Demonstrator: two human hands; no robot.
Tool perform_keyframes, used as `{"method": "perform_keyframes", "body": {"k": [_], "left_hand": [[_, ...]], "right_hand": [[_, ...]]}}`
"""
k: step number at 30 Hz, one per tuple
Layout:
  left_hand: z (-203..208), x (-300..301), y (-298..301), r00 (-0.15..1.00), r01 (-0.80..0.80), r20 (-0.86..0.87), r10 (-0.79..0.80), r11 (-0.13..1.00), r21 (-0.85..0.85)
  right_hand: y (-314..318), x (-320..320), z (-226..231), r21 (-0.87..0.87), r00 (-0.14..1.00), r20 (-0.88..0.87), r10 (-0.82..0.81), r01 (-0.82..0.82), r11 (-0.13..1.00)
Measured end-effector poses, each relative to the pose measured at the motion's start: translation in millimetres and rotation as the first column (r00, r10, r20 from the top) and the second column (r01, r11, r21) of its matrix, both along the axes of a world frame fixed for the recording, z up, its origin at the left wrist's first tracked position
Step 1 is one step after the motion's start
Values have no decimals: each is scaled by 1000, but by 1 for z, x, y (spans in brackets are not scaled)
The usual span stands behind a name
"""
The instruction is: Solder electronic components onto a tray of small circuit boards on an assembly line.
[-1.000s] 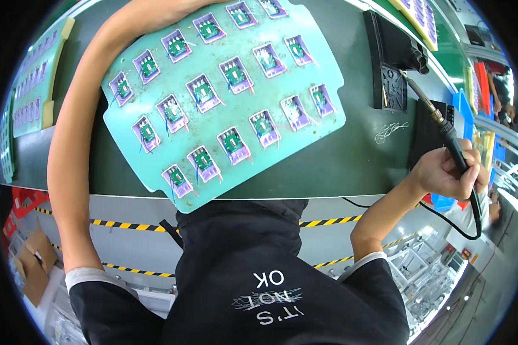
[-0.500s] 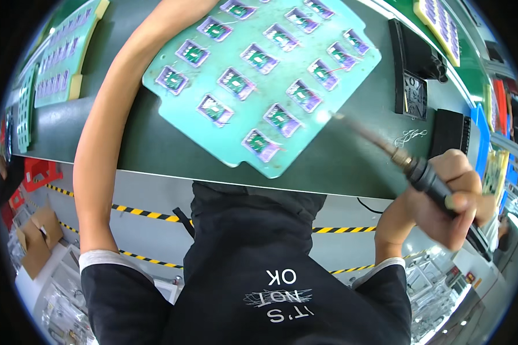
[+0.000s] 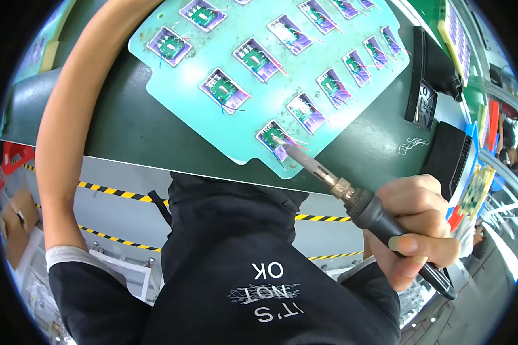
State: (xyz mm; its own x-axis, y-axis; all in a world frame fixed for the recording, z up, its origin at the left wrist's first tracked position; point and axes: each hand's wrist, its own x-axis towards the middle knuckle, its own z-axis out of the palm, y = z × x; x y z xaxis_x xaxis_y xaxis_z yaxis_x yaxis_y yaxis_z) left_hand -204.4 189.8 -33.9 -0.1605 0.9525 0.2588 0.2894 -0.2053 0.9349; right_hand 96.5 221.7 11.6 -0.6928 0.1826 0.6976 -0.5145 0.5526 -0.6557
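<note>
My right hand (image 3: 421,227) is wrapped round the dark handle of a soldering iron (image 3: 360,208). The iron's tip reaches the nearest small green circuit board (image 3: 269,135), seated in a purple-lined pocket; whether it touches cannot be made out. That pocket is one of several in a teal tray (image 3: 190,109), each holding a board with thin red and dark wires. My left forearm (image 3: 77,103) runs along the tray's left side and leaves at the top edge, so the left hand is out of sight.
The tray lies on a dark green bench (image 3: 121,123). On its right are a black stand (image 3: 437,60), a tangle of thin white wire (image 3: 413,145) and a black slotted box (image 3: 450,155). More trays stand at the left (image 3: 40,49) and far right (image 3: 456,40).
The soldering iron has come left and down from beside the tray to its nearest board. The whole view has shifted closer to the tray.
</note>
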Motion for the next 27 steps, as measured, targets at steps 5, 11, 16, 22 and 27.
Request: {"method": "perform_keyframes", "body": {"k": [5,11,16,22,27], "left_hand": [[-4,5,3,1000,5,-7,-5,1000,27],[-7,6,5,998,-14,-61,15,1000,22],[0,4,1,999,-7,-31,7,1000,16],[-14,10,18,999,43,15,-44,998,35],[-4,4,6,999,6,-48,-5,1000,25]], "right_hand": [[4,0,-2,20,999,29,-36,36,999],[5,0,-5,22,999,46,-15,14,1000],[4,-3,-6,19,1000,17,20,-20,1000],[7,1,-10,42,999,34,-19,18,999],[5,-3,-8,18,1000,7,4,-4,1000]]}}
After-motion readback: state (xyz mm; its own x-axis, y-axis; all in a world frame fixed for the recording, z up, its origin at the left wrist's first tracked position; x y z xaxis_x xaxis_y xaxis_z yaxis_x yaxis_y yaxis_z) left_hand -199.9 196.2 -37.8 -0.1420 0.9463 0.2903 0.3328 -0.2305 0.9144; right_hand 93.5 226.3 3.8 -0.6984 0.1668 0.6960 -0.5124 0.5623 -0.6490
